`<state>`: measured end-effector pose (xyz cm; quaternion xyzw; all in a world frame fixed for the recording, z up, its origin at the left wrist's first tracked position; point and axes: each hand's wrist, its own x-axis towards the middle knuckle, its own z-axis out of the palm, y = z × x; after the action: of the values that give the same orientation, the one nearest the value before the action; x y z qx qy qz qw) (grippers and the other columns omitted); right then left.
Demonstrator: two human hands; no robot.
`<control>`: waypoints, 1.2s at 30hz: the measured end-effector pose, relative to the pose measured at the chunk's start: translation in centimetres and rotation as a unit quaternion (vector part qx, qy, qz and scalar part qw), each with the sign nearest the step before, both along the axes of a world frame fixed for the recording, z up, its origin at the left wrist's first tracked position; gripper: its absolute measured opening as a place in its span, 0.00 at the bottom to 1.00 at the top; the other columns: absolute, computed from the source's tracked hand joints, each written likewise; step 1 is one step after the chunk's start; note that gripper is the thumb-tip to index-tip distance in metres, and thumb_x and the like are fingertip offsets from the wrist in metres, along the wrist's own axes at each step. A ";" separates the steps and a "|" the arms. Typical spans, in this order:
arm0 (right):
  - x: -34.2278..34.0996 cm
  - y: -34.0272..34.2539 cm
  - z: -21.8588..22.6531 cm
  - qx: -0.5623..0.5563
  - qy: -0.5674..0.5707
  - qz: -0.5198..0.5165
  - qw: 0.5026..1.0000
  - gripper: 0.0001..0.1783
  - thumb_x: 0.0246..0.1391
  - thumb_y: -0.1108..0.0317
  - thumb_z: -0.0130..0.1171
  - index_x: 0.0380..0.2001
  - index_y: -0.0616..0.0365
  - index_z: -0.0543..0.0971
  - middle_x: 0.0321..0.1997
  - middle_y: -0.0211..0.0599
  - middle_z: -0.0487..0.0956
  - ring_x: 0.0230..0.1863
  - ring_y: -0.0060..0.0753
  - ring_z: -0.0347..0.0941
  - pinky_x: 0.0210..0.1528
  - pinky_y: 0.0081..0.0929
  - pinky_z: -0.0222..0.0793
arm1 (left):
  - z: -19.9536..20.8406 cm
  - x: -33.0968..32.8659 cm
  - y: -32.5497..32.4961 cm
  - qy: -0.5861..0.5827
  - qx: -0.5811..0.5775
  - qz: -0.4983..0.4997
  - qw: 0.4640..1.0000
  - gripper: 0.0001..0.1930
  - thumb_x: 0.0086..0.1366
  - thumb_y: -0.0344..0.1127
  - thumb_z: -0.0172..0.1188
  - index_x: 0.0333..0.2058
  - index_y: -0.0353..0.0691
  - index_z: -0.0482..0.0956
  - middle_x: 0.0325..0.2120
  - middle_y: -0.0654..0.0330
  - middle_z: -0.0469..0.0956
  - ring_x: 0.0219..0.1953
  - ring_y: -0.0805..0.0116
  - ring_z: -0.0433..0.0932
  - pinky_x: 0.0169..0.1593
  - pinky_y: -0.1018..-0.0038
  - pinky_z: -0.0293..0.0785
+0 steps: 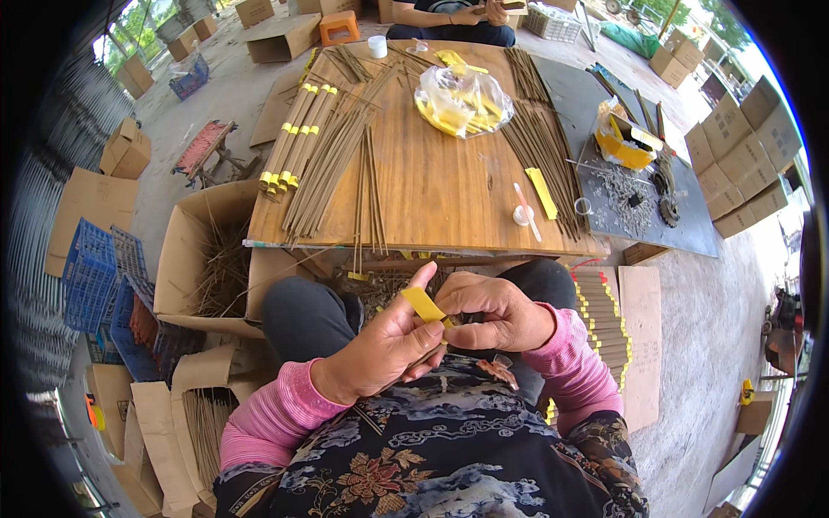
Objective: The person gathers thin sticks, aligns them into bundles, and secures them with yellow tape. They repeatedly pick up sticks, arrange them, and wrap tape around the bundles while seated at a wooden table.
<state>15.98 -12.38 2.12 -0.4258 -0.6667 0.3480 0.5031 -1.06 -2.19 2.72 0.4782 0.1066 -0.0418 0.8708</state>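
Over my lap, both hands meet at a short yellow paper strip (424,305). My left hand (386,350) is closed on its lower part, thumb on top and index finger stretched out behind it. My right hand (496,314) pinches the strip's right end between thumb and fingers. Something narrow and brown shows just below the strip, mostly hidden by the fingers, so I cannot tell what it is. Past my hands, loose thin brown incense sticks (326,186) lie on the wooden table (423,190). Left of them are bundles (298,138) wrapped with yellow bands.
A clear bag of yellow strips (464,102), a small white glue pot (522,215) and more sticks (544,147) are on the table. Cardboard boxes (207,250) and blue crates (91,268) stand at left. Banded bundles (602,319) lie at right. Another person (453,19) sits opposite.
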 end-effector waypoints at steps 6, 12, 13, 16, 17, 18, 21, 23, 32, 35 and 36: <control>0.4 -0.4 0.9 -0.008 -0.035 0.002 0.999 0.10 0.44 0.73 0.60 0.32 0.63 0.77 0.32 0.37 0.74 0.37 0.37 0.68 0.42 0.29 0.64 | -0.5 0.1 0.0 0.006 -0.036 -0.020 0.999 0.37 0.65 0.36 0.46 0.61 0.49 0.28 0.24 0.59 0.66 0.20 0.79 0.64 0.22 0.85 0.61; 0.9 -0.3 2.8 0.029 -0.138 0.030 0.990 0.15 0.40 0.76 0.61 0.36 0.56 0.79 0.32 0.32 0.73 0.39 0.36 0.67 0.43 0.30 0.62 | -0.8 0.0 0.4 0.017 -0.101 -0.022 0.995 0.33 0.64 0.31 0.42 0.62 0.52 0.33 0.28 0.55 0.69 0.21 0.75 0.66 0.24 0.81 0.63; 0.9 -0.3 3.0 0.033 -0.150 0.026 0.988 0.17 0.37 0.76 0.62 0.36 0.54 0.79 0.32 0.30 0.72 0.40 0.36 0.67 0.44 0.32 0.61 | -0.8 -0.1 0.5 0.023 -0.121 -0.021 0.992 0.32 0.64 0.30 0.41 0.62 0.52 0.35 0.29 0.54 0.70 0.22 0.74 0.67 0.24 0.81 0.63; 0.6 -0.4 3.4 0.089 -0.218 -0.007 0.972 0.18 0.35 0.75 0.62 0.36 0.53 0.79 0.34 0.30 0.71 0.42 0.37 0.67 0.44 0.34 0.61 | -1.2 -0.3 0.6 0.047 -0.146 0.000 0.988 0.30 0.62 0.28 0.36 0.62 0.52 0.39 0.32 0.53 0.71 0.22 0.72 0.68 0.24 0.79 0.64; 0.6 -0.4 3.5 0.104 -0.228 -0.013 0.968 0.18 0.35 0.75 0.62 0.36 0.53 0.79 0.35 0.30 0.71 0.43 0.37 0.66 0.44 0.35 0.61 | -1.1 -0.3 0.6 0.048 -0.149 -0.005 0.988 0.29 0.63 0.30 0.36 0.62 0.52 0.40 0.31 0.55 0.70 0.22 0.72 0.68 0.24 0.79 0.64; 0.5 -0.4 3.6 0.120 -0.238 -0.019 0.964 0.18 0.34 0.75 0.63 0.35 0.53 0.79 0.36 0.30 0.71 0.44 0.38 0.66 0.44 0.35 0.61 | -1.0 -0.2 0.7 0.048 -0.152 -0.010 0.987 0.28 0.64 0.31 0.36 0.62 0.51 0.41 0.31 0.56 0.70 0.23 0.72 0.68 0.23 0.80 0.64; 0.3 -0.2 3.6 0.164 -0.258 -0.029 0.952 0.19 0.32 0.74 0.63 0.35 0.54 0.79 0.39 0.31 0.71 0.46 0.39 0.65 0.44 0.36 0.61 | -0.1 -0.1 0.6 0.032 -0.173 -0.006 0.984 0.26 0.66 0.36 0.39 0.61 0.49 0.45 0.30 0.61 0.68 0.25 0.75 0.68 0.22 0.82 0.63; 0.3 -0.1 3.5 0.198 -0.271 -0.031 0.941 0.19 0.31 0.73 0.62 0.34 0.55 0.78 0.41 0.32 0.71 0.47 0.39 0.64 0.44 0.36 0.61 | 0.6 0.0 0.6 0.022 -0.173 -0.012 0.985 0.26 0.66 0.40 0.41 0.61 0.47 0.47 0.29 0.64 0.67 0.26 0.76 0.67 0.22 0.84 0.63; 0.6 0.7 3.6 0.347 -0.313 -0.014 0.884 0.19 0.27 0.66 0.55 0.30 0.58 0.77 0.44 0.34 0.70 0.49 0.39 0.63 0.45 0.35 0.63 | 1.9 0.0 1.3 0.001 -0.123 -0.044 0.991 0.31 0.62 0.45 0.50 0.59 0.42 0.50 0.27 0.68 0.66 0.25 0.81 0.66 0.20 0.86 0.61; 0.1 0.5 4.1 0.345 -0.313 -0.049 0.884 0.15 0.32 0.68 0.59 0.29 0.57 0.77 0.45 0.34 0.70 0.49 0.38 0.63 0.47 0.37 0.62 | 2.2 0.0 1.5 0.010 -0.068 0.004 0.998 0.32 0.62 0.44 0.51 0.59 0.40 0.47 0.26 0.66 0.68 0.23 0.81 0.66 0.20 0.86 0.60; -0.2 0.4 4.4 0.342 -0.306 -0.062 0.886 0.14 0.33 0.68 0.61 0.29 0.57 0.77 0.45 0.34 0.70 0.49 0.38 0.62 0.47 0.37 0.61 | 2.3 -0.2 1.5 0.009 -0.035 0.029 0.999 0.33 0.62 0.43 0.52 0.60 0.40 0.46 0.25 0.65 0.69 0.22 0.81 0.65 0.20 0.86 0.60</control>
<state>15.75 -12.01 6.50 -0.3533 -0.8374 -0.0818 0.4089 -1.22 -0.64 5.04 0.4441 0.1267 -0.0247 0.8866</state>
